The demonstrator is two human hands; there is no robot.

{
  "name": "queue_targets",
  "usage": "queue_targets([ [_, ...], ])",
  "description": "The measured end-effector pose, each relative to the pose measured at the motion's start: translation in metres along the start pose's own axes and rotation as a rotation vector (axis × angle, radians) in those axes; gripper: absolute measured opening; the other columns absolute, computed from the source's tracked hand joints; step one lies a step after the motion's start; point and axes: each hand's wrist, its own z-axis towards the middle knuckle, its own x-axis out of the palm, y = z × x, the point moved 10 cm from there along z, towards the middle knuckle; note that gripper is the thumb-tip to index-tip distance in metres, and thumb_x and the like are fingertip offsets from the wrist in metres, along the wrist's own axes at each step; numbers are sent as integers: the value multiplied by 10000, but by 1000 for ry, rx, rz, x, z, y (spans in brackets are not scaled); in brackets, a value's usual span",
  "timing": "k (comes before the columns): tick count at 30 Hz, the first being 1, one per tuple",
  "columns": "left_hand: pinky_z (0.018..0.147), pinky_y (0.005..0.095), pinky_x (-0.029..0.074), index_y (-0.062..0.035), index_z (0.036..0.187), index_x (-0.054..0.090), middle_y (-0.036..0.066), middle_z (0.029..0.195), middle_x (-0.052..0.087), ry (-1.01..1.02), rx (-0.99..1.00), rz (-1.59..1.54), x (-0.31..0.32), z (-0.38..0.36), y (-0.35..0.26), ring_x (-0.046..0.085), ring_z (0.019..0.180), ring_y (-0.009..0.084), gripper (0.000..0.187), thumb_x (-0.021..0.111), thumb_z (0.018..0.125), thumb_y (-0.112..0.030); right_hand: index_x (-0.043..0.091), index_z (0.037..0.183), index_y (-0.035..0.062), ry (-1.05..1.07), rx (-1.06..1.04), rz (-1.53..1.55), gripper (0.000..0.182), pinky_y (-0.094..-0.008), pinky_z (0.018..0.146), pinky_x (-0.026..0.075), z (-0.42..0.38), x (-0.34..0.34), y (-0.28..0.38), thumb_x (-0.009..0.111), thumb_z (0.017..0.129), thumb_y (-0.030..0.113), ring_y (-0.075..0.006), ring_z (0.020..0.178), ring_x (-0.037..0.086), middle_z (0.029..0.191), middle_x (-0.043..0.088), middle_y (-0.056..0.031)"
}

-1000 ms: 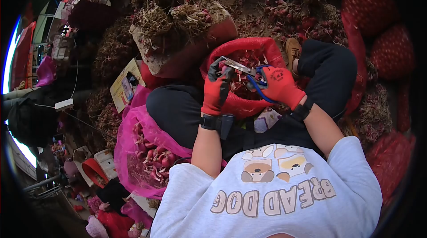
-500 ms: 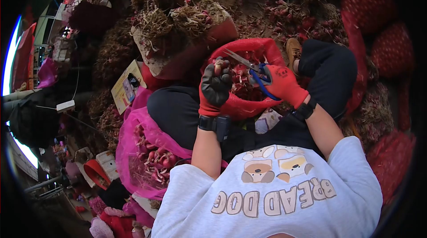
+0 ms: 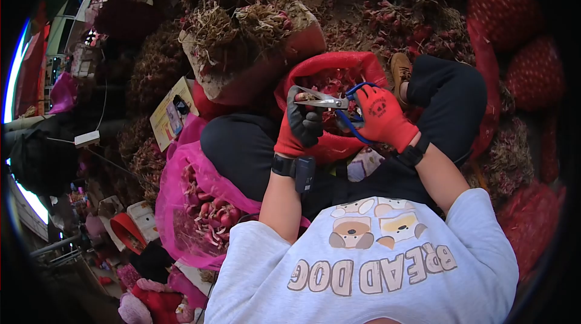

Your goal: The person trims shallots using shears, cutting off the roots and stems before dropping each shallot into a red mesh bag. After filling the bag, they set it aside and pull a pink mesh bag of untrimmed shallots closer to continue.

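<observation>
My left hand (image 3: 300,123), in a red glove with a dark palm, is closed on a small shallot (image 3: 308,99), mostly hidden by the fingers and blades. In my right hand (image 3: 384,117), also gloved in red, are scissors (image 3: 331,102) with blue handles. Their parted blades reach left across the shallot at my left fingertips. Both hands are over an open red bag (image 3: 370,62) between my legs, with loose shallots and peelings inside. Beside my left knee lies a pink mesh bag (image 3: 172,221) holding shallots (image 3: 212,218).
Ahead on the left, a dirty pale block or box (image 3: 290,3) bears dried shallot bunches (image 3: 212,32). More bunches (image 3: 417,9) lie on the ground ahead. Full red mesh sacks (image 3: 535,76) stand at right. A cardboard sheet (image 3: 163,127) with a phone-like object is left of my knee.
The scissors have moved left, and their blades now reach the shallot. My left hand has turned, its fingers closing more around the shallot. Both hands are closer together.
</observation>
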Motion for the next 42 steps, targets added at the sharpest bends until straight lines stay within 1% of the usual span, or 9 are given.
queue_targets([
  [8,376,146,303,-210,737,473,-89,618,412,-81,99,77,-8,1,-2,400,468,24,376,491,890,-553,538,1018,41,132,86,-156,550,-389,790,436,0,28,-13,683,684,454,-301,888,584,973,565,-140],
  [17,346,144,281,-208,765,504,-52,649,474,-98,225,143,-17,4,-7,372,424,34,318,497,893,-499,592,885,88,234,116,-115,330,-414,678,487,-6,53,-22,660,700,353,-296,741,644,764,644,-118],
  [20,342,148,272,-183,782,502,-17,666,480,-178,177,169,-27,6,-6,362,411,46,385,474,886,-552,605,846,84,285,150,-108,351,-417,701,488,-6,59,-26,642,744,418,-315,757,640,780,644,-137],
  [24,335,161,265,-145,783,519,7,659,492,-207,106,127,-23,6,2,343,387,58,472,462,858,-607,596,835,65,286,254,314,490,-422,700,481,-6,58,-25,609,773,551,-339,766,627,778,633,-153],
  [27,327,176,313,-74,767,550,-2,557,473,-155,169,134,-2,1,-2,347,348,68,478,467,847,-538,604,864,68,212,205,356,508,-422,689,472,-8,58,-31,631,760,564,-337,773,620,786,622,-150],
  [33,320,222,230,-148,675,534,-16,429,332,182,86,156,1,15,-8,268,319,100,483,439,849,-588,611,853,83,22,67,173,429,-413,667,474,-5,13,-11,706,723,481,-322,751,616,776,612,-131],
  [35,323,233,204,-157,647,518,-24,410,284,116,78,170,-4,14,-5,225,314,106,509,417,852,-612,608,821,82,-32,52,157,429,-410,666,479,-6,13,-12,713,710,482,-327,741,618,764,620,-129],
  [39,349,225,246,-163,701,542,-15,468,363,250,72,172,3,9,-5,275,356,97,521,352,902,-604,648,906,66,179,74,148,333,-368,649,486,-11,44,-24,686,777,371,-280,706,636,752,644,-132],
  [42,440,207,365,-126,874,608,-4,666,531,-108,626,498,-6,-5,-44,423,480,74,390,418,954,-457,654,1012,56,207,227,538,284,-332,655,493,-11,56,-36,649,834,277,-197,704,647,745,649,-108],
])
